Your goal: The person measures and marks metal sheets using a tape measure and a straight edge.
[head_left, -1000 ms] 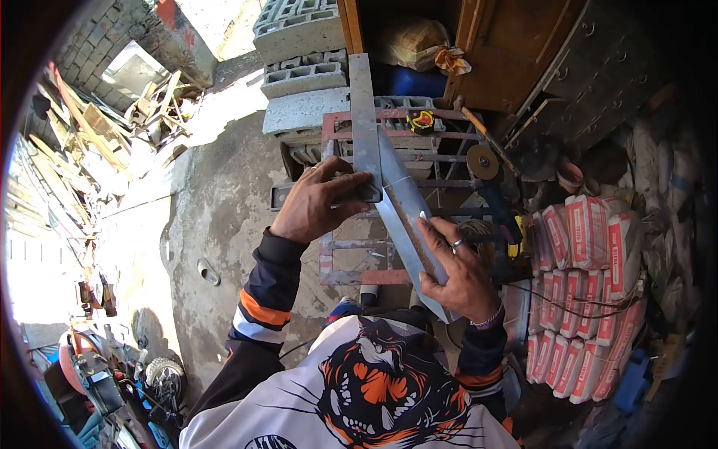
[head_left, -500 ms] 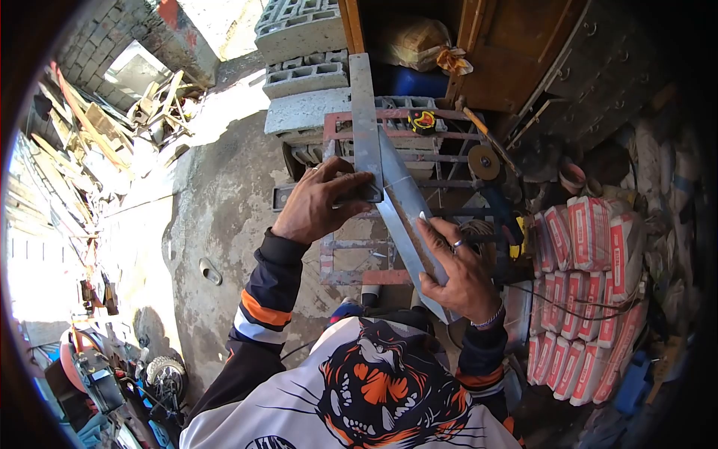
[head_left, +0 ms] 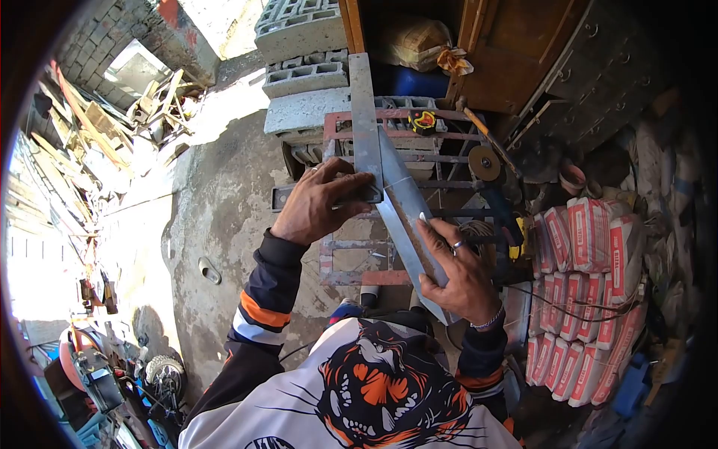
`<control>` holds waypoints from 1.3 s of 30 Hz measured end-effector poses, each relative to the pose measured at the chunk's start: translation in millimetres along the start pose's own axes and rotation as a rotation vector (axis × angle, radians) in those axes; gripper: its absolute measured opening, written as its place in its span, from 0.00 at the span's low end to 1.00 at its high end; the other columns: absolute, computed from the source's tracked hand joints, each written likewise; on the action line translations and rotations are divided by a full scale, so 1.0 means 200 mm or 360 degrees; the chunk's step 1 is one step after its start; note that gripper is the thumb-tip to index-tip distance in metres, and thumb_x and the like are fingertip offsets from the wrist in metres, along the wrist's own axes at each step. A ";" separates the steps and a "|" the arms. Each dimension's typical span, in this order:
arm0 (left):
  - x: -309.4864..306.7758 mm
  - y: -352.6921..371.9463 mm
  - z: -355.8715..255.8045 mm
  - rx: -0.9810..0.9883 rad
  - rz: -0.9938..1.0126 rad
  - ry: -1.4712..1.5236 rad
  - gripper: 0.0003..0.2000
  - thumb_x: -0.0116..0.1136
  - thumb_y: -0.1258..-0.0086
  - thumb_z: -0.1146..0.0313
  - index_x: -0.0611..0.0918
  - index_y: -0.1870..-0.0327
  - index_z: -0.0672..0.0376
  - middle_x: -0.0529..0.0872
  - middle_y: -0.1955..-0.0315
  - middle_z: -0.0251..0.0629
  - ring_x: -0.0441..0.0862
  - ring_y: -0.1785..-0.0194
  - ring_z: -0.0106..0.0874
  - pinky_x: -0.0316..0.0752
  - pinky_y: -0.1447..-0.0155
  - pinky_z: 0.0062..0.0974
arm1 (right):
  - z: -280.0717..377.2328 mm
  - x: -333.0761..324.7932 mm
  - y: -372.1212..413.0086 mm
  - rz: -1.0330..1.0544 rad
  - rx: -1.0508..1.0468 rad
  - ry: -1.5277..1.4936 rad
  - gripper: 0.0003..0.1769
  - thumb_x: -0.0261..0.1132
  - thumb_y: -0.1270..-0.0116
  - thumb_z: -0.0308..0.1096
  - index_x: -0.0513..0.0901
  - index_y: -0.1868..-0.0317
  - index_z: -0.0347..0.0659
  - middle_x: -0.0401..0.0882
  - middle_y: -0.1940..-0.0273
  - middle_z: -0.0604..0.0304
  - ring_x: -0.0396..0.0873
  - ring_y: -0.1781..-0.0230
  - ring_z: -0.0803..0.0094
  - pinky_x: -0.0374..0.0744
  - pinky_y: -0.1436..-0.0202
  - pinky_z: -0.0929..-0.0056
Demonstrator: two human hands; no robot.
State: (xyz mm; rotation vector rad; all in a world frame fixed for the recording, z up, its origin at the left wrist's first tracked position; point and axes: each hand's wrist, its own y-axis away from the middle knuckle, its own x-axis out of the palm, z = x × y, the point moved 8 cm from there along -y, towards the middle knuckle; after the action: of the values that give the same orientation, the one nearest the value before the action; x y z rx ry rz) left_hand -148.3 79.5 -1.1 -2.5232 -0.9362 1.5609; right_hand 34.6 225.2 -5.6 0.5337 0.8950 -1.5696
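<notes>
A metal square with a long flat blade [head_left: 364,112] and a dark stock lies against a grey metal channel [head_left: 407,224], which slants from upper middle to lower right. My left hand [head_left: 318,198] is closed round the square's stock, its fingers over the corner where blade and channel meet. My right hand [head_left: 460,273] grips the lower part of the channel, a small white piece showing at its index fingertip. Beneath both is a reddish metal frame [head_left: 364,278]. A yellow and black tape measure [head_left: 422,122] rests on the frame's far side.
An angle grinder [head_left: 508,221] with a round disc and a hammer [head_left: 486,133] lie right of the frame. Concrete blocks [head_left: 307,78] stand behind. Red and white bags [head_left: 591,239] are stacked at right, a sandal [head_left: 210,271] on the floor, scrap wood at left.
</notes>
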 end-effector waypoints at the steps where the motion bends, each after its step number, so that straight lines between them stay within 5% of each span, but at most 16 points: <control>1: 0.00 0.00 0.00 0.0002 0.0001 0.0000 0.24 0.77 0.35 0.59 0.88 0.38 0.52 0.84 0.49 0.41 0.88 0.50 0.41 0.85 0.46 0.37 | 0.00 0.00 0.00 -0.0002 0.0001 0.0000 0.48 0.71 0.42 0.28 0.66 0.18 0.45 0.71 0.30 0.48 0.78 0.34 0.46 0.81 0.31 0.54; 18: 0.00 0.00 0.01 -0.0070 0.0067 0.0072 0.24 0.76 0.35 0.59 0.87 0.37 0.51 0.84 0.46 0.41 0.85 0.47 0.44 0.78 0.39 0.41 | 0.00 0.00 0.01 0.0027 0.0030 -0.0020 0.48 0.71 0.41 0.29 0.67 0.19 0.45 0.71 0.29 0.48 0.80 0.35 0.47 0.82 0.33 0.55; 21: -0.01 0.00 0.00 0.0004 0.0057 0.0034 0.24 0.76 0.35 0.61 0.87 0.36 0.50 0.84 0.47 0.43 0.87 0.48 0.44 0.84 0.44 0.39 | 0.01 0.01 0.01 0.0038 0.0034 -0.0006 0.48 0.72 0.41 0.29 0.66 0.18 0.46 0.71 0.29 0.48 0.79 0.35 0.47 0.82 0.33 0.55; 39: -0.01 0.00 0.00 0.0092 0.0050 0.0069 0.23 0.75 0.34 0.63 0.86 0.36 0.53 0.83 0.48 0.44 0.84 0.48 0.47 0.81 0.44 0.42 | 0.03 0.00 0.00 0.0015 0.0000 0.0055 0.49 0.72 0.44 0.28 0.68 0.19 0.47 0.72 0.30 0.51 0.79 0.34 0.47 0.83 0.33 0.56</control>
State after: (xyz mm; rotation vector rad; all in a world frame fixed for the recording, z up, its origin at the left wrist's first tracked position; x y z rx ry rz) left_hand -148.8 77.7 0.6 -2.5332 -0.8383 1.5116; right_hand 35.5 220.6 -1.4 0.5660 0.9174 -1.5559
